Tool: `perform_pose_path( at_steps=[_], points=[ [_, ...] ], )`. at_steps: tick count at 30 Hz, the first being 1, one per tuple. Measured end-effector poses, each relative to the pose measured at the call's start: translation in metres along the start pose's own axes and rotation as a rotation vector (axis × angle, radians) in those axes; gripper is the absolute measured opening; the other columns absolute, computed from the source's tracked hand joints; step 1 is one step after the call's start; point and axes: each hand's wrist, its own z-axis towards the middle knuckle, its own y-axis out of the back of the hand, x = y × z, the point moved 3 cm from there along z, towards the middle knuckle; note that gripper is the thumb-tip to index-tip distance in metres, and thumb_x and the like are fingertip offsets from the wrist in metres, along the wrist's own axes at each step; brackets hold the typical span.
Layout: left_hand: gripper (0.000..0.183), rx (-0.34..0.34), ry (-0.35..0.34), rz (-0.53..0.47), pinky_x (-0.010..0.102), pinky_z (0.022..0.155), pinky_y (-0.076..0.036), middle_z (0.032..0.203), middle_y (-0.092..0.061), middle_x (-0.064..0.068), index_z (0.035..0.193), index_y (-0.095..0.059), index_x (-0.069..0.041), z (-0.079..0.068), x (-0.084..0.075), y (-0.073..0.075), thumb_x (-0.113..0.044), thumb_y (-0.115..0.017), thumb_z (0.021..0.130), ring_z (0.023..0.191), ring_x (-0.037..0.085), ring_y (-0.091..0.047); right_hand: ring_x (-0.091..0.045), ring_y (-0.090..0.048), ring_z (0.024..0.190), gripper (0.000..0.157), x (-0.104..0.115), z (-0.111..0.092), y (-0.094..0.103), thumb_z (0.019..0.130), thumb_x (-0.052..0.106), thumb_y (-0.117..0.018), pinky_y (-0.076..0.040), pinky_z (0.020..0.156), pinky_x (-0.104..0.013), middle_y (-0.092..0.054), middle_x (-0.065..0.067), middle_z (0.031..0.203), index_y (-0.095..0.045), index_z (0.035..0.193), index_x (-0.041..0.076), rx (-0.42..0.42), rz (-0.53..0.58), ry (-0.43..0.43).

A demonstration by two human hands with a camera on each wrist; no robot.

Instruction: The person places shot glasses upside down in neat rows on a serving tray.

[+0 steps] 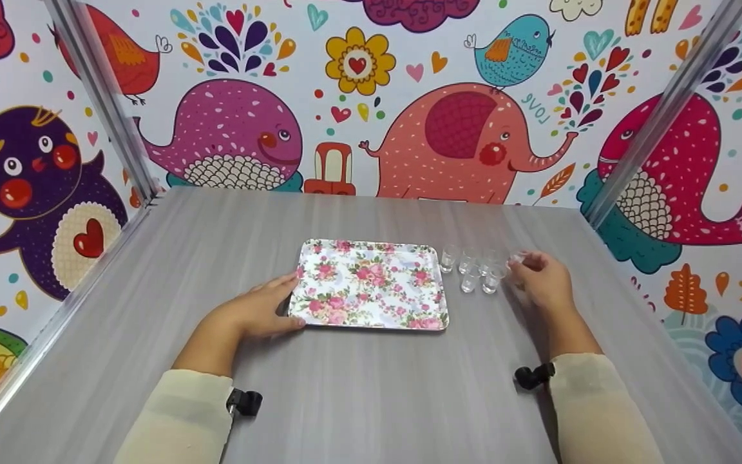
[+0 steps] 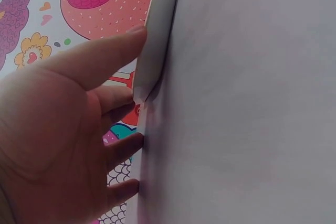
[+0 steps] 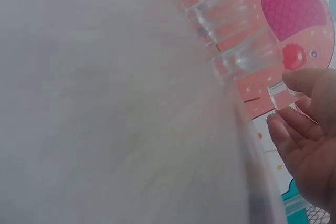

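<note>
Nearest, two cream sleeves reach onto the grey table [image 1: 371,399]. The left hand [image 1: 261,310] lies flat with fingers straight, its fingertips touching the near-left edge of the floral tray [image 1: 371,283], which sits at the table's middle. To the right, the right hand [image 1: 542,278] pinches a small clear glass [image 1: 516,259] between thumb and fingertips, just beside a cluster of small clear glasses [image 1: 474,267] that stands on the table right of the tray's far-right corner. Farther back, a cartoon animal wall [image 1: 371,96] rises behind the table.
</note>
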Motion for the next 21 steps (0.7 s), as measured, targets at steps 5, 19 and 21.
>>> perform_pose_path(
  at_steps=[5, 19, 21],
  points=[
    [0.097, 0.002, -0.001, 0.001, 0.072, 0.131, -0.018, 0.182, -0.017, 0.007, 0.172, -0.024, -0.012, 0.000, -0.001, 0.000, -0.053, -0.072, 0.098, 0.166, 0.047, -0.017, -0.022, -0.058, 0.126, 0.051, 0.012, -0.006, 0.002, 0.101, 0.052, -0.071, -0.055, 0.100, -0.021, -0.062, -0.004, 0.141, -0.062, 0.141, 0.022, -0.020, 0.025, 0.014],
    [0.099, 0.009, 0.002, -0.011, 0.074, 0.130, -0.019, 0.182, -0.017, 0.011, 0.172, -0.024, -0.012, -0.001, -0.003, 0.001, -0.053, -0.074, 0.097, 0.165, 0.051, -0.017, -0.020, -0.060, 0.121, 0.052, 0.046, -0.021, -0.015, 0.098, 0.052, -0.076, -0.054, 0.098, -0.020, -0.066, -0.004, 0.130, -0.065, 0.137, 0.020, -0.051, 0.014, 0.149],
    [0.099, 0.010, 0.007, -0.008, 0.074, 0.130, -0.019, 0.182, -0.017, 0.009, 0.172, -0.023, -0.013, 0.000, -0.002, 0.000, -0.054, -0.073, 0.097, 0.165, 0.050, -0.016, -0.021, -0.062, 0.116, 0.049, 0.053, -0.023, -0.022, 0.098, 0.047, -0.077, -0.055, 0.092, -0.017, -0.068, -0.006, 0.125, -0.068, 0.136, 0.018, -0.067, 0.009, 0.205]
  ],
)
